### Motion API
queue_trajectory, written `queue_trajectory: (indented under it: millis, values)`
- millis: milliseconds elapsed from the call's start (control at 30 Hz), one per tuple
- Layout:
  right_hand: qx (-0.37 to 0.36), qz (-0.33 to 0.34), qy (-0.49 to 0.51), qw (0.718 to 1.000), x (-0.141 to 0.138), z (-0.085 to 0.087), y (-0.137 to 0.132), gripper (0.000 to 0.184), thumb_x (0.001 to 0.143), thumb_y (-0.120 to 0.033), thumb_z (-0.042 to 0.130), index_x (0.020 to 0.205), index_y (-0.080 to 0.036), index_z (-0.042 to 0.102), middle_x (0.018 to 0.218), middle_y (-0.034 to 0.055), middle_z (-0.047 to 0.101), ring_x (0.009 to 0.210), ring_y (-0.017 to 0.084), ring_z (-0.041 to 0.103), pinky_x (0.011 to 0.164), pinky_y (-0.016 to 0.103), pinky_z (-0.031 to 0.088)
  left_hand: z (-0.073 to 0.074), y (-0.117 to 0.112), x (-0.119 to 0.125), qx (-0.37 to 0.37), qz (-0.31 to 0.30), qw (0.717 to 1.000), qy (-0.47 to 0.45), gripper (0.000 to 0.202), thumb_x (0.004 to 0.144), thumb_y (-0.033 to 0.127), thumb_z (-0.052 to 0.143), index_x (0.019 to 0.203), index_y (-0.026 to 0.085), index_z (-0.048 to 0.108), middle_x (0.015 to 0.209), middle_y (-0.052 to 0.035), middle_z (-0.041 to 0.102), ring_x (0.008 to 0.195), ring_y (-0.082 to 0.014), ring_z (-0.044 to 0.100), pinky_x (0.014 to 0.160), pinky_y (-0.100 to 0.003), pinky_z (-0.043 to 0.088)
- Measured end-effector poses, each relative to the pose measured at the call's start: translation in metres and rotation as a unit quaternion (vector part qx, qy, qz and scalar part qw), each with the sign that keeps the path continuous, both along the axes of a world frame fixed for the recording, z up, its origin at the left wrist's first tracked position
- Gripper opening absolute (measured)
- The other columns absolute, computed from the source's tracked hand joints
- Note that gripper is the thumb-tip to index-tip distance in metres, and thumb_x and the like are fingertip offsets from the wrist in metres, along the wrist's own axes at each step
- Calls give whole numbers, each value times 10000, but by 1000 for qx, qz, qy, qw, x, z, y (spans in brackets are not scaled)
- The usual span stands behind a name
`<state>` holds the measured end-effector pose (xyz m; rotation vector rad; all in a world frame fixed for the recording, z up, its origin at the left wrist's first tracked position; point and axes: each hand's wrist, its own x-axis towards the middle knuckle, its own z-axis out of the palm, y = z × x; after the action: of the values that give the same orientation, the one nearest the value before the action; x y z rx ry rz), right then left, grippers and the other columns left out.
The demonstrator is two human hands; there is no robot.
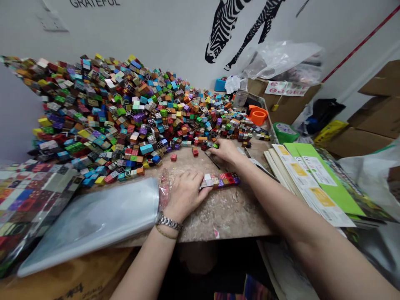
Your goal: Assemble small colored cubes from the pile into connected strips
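Note:
My left hand (pixel 185 192), with a metal watch at the wrist, is curled on the worn tabletop (pixel 231 210) and grips the left end of a short row of small patterned cubes (pixel 221 180). Farther back, my right hand (pixel 225 151) reaches to the front edge of a huge heap of small colourful cubes (pixel 125 112), its fingers bent down on a cube there. Two loose red cubes (pixel 173 157) lie on the table between the heap and my hands.
A stack of clear plastic bags (pixel 93 218) lies at the left of my left hand. Printed green and white cards (pixel 315 183) are stacked at the right. An orange tape dispenser (pixel 258 115), a green tape roll (pixel 286 131) and cardboard boxes (pixel 375 121) stand behind.

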<state>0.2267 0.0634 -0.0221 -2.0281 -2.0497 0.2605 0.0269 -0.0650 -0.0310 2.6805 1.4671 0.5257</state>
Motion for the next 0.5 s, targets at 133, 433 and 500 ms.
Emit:
queue_trajectory:
  millis: [133,433,500]
  values:
    - [46,40,74,995,15,14,-25,361,866,-412,612,1111,-155,682,1058,102,705,925,217,648,805,288,474,-1,0,0,4,1,1000,1,326,912,444,548,1125,203,600,1079,-76,666,1040,-274,584,889,-432,441]
    - [13,183,140,973,29,15,-75,400,841,-350,648,1191,-156,655,1092,88,693,909,200,649,813,307,497,-2,1,-1,6,1,1000,-4,327,915,445,541,1139,212,589,1102,-71,661,1060,-272,585,885,-421,443]
    - [-8,200,139,970,30,15,-84,435,835,-323,657,1235,-151,637,1119,96,688,902,199,657,829,311,505,-3,2,0,4,-4,1000,-4,327,915,444,541,1137,209,589,1089,-72,663,1055,-269,586,893,-418,440]
